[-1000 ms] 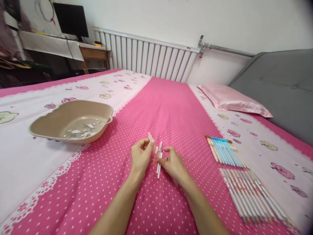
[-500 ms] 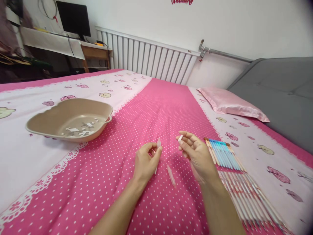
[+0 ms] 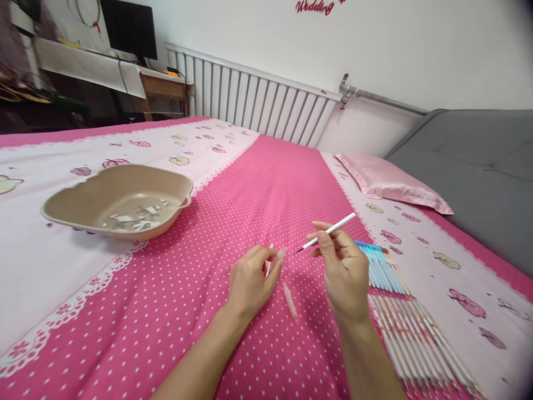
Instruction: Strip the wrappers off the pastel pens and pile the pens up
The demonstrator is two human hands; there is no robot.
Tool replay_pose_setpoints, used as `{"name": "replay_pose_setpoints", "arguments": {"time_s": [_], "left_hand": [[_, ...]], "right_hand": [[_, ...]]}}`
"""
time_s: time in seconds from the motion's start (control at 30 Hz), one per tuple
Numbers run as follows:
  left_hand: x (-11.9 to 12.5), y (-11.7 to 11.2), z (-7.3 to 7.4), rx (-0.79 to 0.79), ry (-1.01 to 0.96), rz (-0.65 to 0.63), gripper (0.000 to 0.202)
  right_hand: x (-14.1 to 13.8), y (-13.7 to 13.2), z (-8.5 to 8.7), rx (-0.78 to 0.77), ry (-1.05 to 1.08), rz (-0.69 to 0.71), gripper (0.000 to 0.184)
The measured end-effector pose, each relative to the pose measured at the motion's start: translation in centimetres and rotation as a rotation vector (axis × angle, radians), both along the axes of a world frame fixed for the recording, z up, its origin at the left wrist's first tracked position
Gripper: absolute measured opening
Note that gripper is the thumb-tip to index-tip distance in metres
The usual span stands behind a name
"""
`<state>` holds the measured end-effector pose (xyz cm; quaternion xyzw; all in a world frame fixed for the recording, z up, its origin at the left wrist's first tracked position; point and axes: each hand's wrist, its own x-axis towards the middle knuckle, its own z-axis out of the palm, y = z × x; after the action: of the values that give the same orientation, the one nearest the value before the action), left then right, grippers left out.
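White refill (image 3: pixel 342 223) pinched in right hand (image 3: pixel 343 269)

Its dark tip points to eight o'clock; it sits at two o'clock from the left hand (image 3: pixel 255 278), whose thumb and fingers close on a pale pink piece (image 3: pixel 281 254). From that hand, a pink tube (image 3: pixel 290 303) lies at four o'clock, a tan basin (image 3: pixel 81 206) at ten.

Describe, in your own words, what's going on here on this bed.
Someone's right hand holds a slim white stick in the air, its dark tip angled down toward the left hand, which pinches a pale pink piece. A second pink piece lies between the hands on the bedspread. Slim pens lie in rows at the right; a beige basin with white scraps sits at the left.
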<state>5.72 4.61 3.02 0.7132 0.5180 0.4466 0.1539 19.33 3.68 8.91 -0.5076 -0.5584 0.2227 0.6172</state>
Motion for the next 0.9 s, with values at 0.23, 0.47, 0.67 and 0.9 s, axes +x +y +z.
{"name": "replay_pose_setpoints", "arguments": {"time_s": [0.23, 0.47, 0.67, 0.9], "left_hand": [[0.0, -0.2, 0.0, 0.019, 0.046, -0.05, 0.022], [0.1, -0.2, 0.2, 0.013, 0.052, -0.103, 0.022], [0.0, -0.3, 0.2, 0.018, 0.057, -0.114, 0.022], [0.1, -0.5, 0.2, 0.017, 0.053, -0.115, 0.022]], "right_hand": [[-0.6, 0.0, -0.2, 0.164, -0.087, -0.129, 0.056], [-0.7, 0.1, -0.4, 0.2, -0.132, -0.126, 0.056], [-0.7, 0.3, -0.8, 0.209, -0.15, -0.106, 0.054], [-0.7, 0.4, -1.2, 0.184, -0.136, -0.064, 0.054]]}}
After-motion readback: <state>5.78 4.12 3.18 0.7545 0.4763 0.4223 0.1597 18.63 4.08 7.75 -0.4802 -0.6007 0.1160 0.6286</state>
